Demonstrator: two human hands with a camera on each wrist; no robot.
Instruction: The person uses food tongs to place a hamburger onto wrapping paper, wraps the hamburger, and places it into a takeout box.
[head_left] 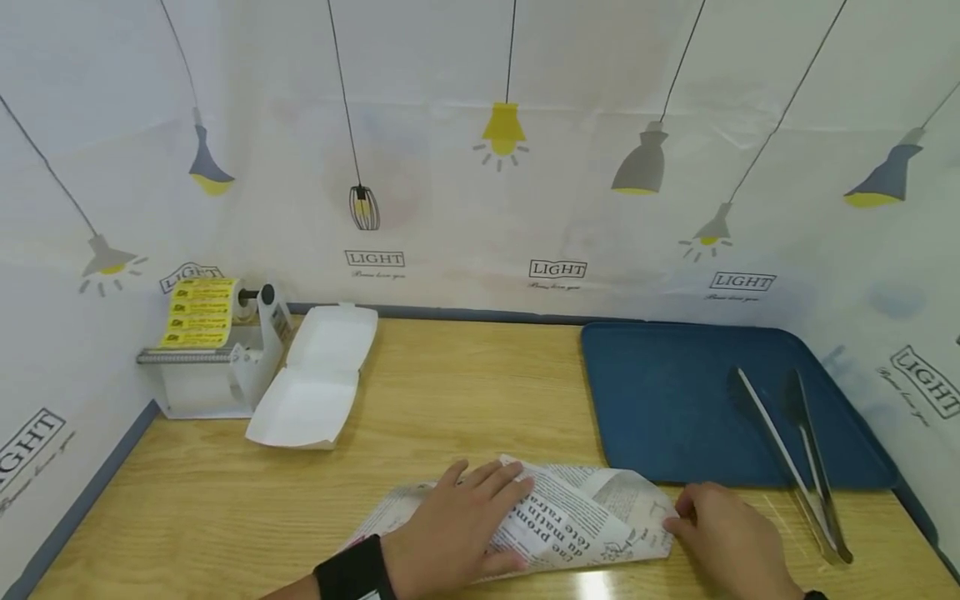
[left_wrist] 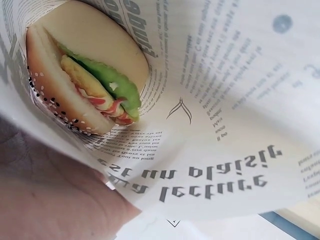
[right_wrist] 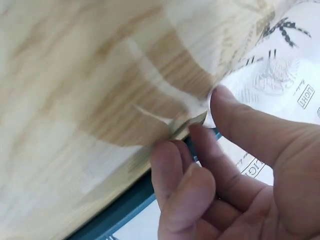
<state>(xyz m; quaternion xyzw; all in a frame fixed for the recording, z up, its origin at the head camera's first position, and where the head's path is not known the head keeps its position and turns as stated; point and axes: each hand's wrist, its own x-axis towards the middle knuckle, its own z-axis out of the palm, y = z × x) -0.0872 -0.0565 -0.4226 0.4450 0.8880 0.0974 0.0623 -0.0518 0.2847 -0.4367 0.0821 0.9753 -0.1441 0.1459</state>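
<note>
Hands (two) (head_left: pixel 450 525) (head_left: pixel 731 533) hold one newsprint wrapper (head_left: pixel 577 517) around one burger (left_wrist: pixel 85 80).

Lighting was bright, even and diffuse in all three views, with no hard shadows. In the head view a pale glare patch lay on the wooden table (head_left: pixel 420 392) at its front edge, and soft, faint shadows sat beside the tongs (head_left: pixel 795 458) on the blue tray (head_left: pixel 660 400). The table's back edge bowed slightly, a sign of wide-angle distortion. The left wrist view was sharp on the burger (left_wrist: pixel 85 75), while the near paper (left_wrist: pixel 240 100) was softer and washed out. The right wrist view was blurred across the wood grain, with white streaks of glare.
</note>
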